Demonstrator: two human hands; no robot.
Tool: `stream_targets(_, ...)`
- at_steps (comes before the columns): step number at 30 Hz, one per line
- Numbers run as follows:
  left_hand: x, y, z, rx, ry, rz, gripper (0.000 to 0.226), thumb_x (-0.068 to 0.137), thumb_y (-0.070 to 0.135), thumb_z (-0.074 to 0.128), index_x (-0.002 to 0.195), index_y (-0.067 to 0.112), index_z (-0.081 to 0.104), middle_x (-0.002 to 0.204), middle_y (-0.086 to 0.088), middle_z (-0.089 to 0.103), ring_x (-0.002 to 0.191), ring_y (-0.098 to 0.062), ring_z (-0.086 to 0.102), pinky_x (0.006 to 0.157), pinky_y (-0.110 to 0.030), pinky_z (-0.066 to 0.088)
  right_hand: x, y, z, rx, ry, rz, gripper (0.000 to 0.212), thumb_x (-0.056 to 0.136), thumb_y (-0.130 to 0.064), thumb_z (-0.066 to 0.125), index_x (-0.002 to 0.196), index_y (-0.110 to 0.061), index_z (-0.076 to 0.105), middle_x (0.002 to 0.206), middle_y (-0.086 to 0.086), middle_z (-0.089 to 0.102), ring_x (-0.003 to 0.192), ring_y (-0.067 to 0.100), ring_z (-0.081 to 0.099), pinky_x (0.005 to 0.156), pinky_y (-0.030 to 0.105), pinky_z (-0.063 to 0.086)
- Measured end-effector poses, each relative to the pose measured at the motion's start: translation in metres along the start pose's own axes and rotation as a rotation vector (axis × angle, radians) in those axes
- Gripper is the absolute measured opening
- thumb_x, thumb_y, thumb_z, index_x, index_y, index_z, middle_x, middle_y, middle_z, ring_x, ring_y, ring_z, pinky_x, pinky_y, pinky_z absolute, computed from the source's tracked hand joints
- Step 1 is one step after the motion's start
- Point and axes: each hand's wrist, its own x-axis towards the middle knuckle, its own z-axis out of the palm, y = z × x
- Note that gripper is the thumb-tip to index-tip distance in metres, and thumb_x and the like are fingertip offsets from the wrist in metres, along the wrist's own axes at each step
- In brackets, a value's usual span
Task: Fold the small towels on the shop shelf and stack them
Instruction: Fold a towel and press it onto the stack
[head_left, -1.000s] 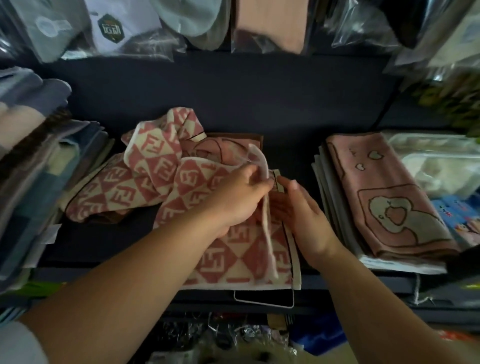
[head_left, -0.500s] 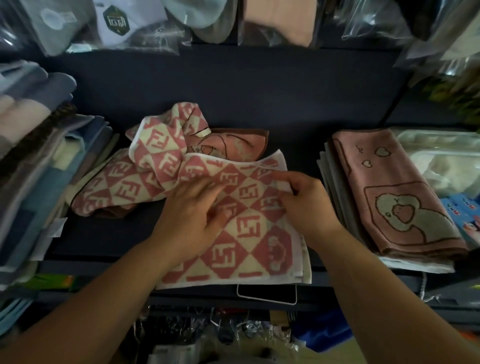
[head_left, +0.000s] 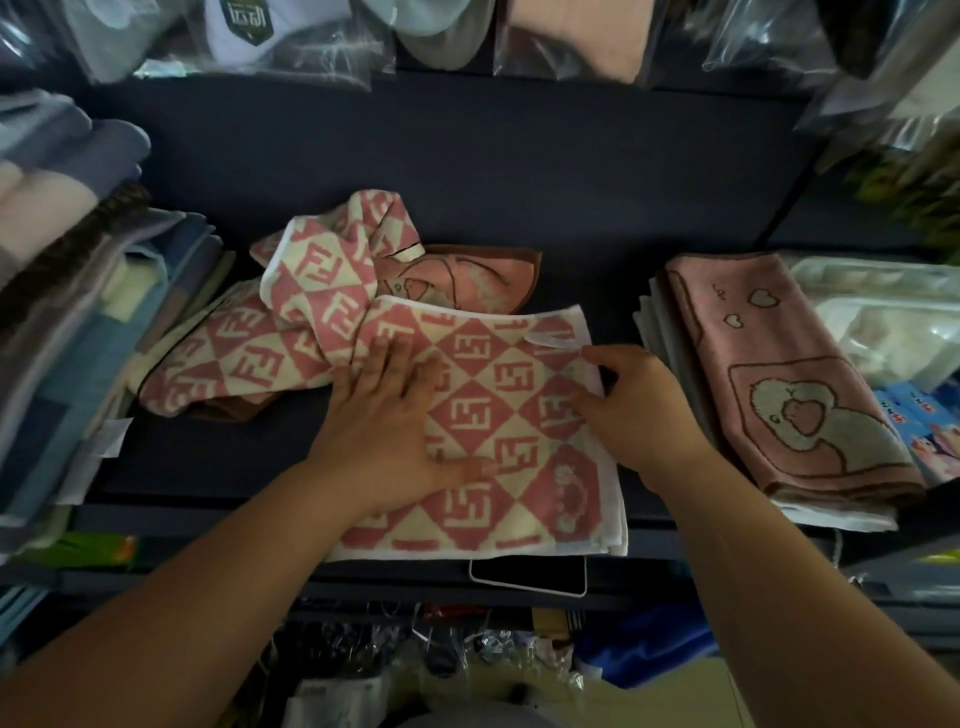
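A dark navy shelf board (head_left: 197, 452) runs across in dim light, backed by a flat dark navy panel (head_left: 519, 171). Clear plastic-wrapped packets (head_left: 322, 47) hang along the top. Below the shelf's front edge lie more bagged goods (head_left: 415, 649) and a tan floor (head_left: 649, 696).

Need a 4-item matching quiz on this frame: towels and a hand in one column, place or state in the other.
Column A
1. folded checkered towel
2. crumpled checkered towel
3. pink duck towel
4. left hand

Column B
a. on top of the stack at the right of the shelf
b. flat, fingers straight, pressing down on cloth
c. bunched up and unfolded, left of centre toward the back
d. lying flat at the shelf's front edge

Pairs: 1-d, 2-c, 3-a, 4-b
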Motion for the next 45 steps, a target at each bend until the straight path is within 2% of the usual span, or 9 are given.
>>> stream_targets(4, 0.002, 0.003, 0.0, -0.051, -0.028, -0.062, 0.136, 0.053, 0.104, 0.028, 0.156, 0.03, -0.023, 0.163, -0.007, -0.032, 0.149, -0.028, -0.032, 0.122, -0.049, -0.014, -0.003, -0.001, 0.004, -0.311, -0.039, -0.037, 0.051, 0.094, -0.026, 0.066, 0.141, -0.014, 0.052, 0.15, 0.006, 0.04, 0.133, 0.028, 0.046, 0.101, 0.025, 0.04)
stream_targets(10, -0.001, 0.009, -0.002, -0.052, -0.033, -0.088, 0.143, 0.045, 0.108, 0.018, 0.155, 0.027, -0.025, 0.161, -0.015, -0.034, 0.148, -0.033, -0.033, 0.122, -0.051, -0.014, -0.035, -0.001, 0.027, -0.678, -0.345, -0.124, 0.072, 0.101, -0.06, 0.026, 0.16, -0.028, -0.001, 0.167, -0.005, -0.019, 0.154, 0.026, -0.013, 0.123, 0.058, 0.004)
stream_targets(15, -0.011, 0.016, 0.004, -0.05, -0.029, -0.066, 0.144, 0.046, 0.109, 0.015, 0.155, 0.025, -0.026, 0.159, -0.017, -0.036, 0.146, -0.034, -0.037, 0.121, -0.051, -0.016, -0.045, 0.003, 0.022, -0.849, -0.424, -0.021, 0.089, 0.09, -0.071, 0.003, 0.159, -0.017, -0.015, 0.168, 0.005, -0.018, 0.154, 0.027, -0.015, 0.122, 0.056, -0.007)
stream_targets(20, -0.031, 0.021, 0.002, -0.029, 0.051, 0.014, 0.111, 0.068, 0.093, 0.003, 0.159, 0.03, 0.003, 0.167, -0.012, -0.003, 0.153, -0.033, -0.004, 0.124, -0.048, 0.004, -0.038, -0.018, 0.01, -0.928, -0.291, -0.092, 0.093, 0.09, -0.076, 0.007, 0.157, -0.015, 0.026, 0.167, 0.006, 0.018, 0.154, 0.032, 0.012, 0.123, 0.054, 0.016)
stream_targets(25, -0.018, -0.005, 0.0, -0.021, 0.341, 0.079, 0.073, 0.087, 0.066, 0.024, 0.14, 0.022, 0.05, 0.134, -0.004, 0.046, 0.123, -0.029, 0.042, 0.101, -0.046, 0.036, -0.012, 0.0, 0.026, -0.768, -0.375, -0.19, 0.09, 0.082, -0.08, 0.0, 0.159, -0.035, -0.006, 0.168, -0.004, -0.017, 0.153, 0.022, -0.021, 0.123, 0.053, -0.007)
stream_targets(30, -0.008, -0.02, 0.0, -0.016, 0.001, -0.042, 0.095, 0.09, 0.074, 0.023, 0.16, 0.019, -0.011, 0.167, -0.008, -0.021, 0.154, -0.025, -0.016, 0.125, -0.046, -0.007, -0.017, 0.014, 0.032, -0.739, -0.358, -0.163, 0.081, 0.091, -0.079, 0.012, 0.156, -0.039, -0.016, 0.165, -0.005, -0.028, 0.151, 0.017, -0.026, 0.123, 0.052, -0.009)
stream_targets(36, 0.012, -0.021, -0.009, 0.065, -0.02, -0.036, 0.094, 0.09, 0.075, 0.011, 0.159, 0.016, -0.013, 0.167, -0.008, -0.019, 0.155, -0.023, -0.014, 0.124, -0.051, -0.006, -0.025, 0.012, 0.033, -0.779, -0.322, -0.14, 0.088, 0.088, -0.08, 0.011, 0.158, -0.033, -0.011, 0.166, 0.004, -0.024, 0.152, 0.026, -0.025, 0.12, 0.057, -0.014)
stream_targets(40, 0.027, -0.027, -0.021, 0.228, 0.29, 0.075, 0.08, 0.095, 0.064, 0.025, 0.155, 0.012, 0.032, 0.162, -0.013, 0.031, 0.145, -0.03, 0.032, 0.114, -0.05, 0.026, -0.024, 0.007, 0.032, -0.769, -0.4, -0.403, 0.08, 0.085, -0.086, 0.011, 0.155, -0.051, -0.007, 0.166, -0.006, -0.023, 0.149, 0.022, -0.031, 0.12, 0.055, -0.018)
stream_targets(45, -0.004, -0.032, -0.023, 0.049, 0.524, 0.074, 0.038, 0.088, 0.047, 0.06, 0.098, 0.011, 0.066, 0.101, -0.007, 0.062, 0.089, -0.027, 0.059, 0.067, -0.035, 0.045, -0.015, 0.007, 0.036, -0.769, -0.458, -0.341, 0.089, 0.073, -0.094, 0.002, 0.152, -0.056, -0.012, 0.163, -0.015, -0.027, 0.15, 0.019, -0.028, 0.122, 0.054, -0.011)
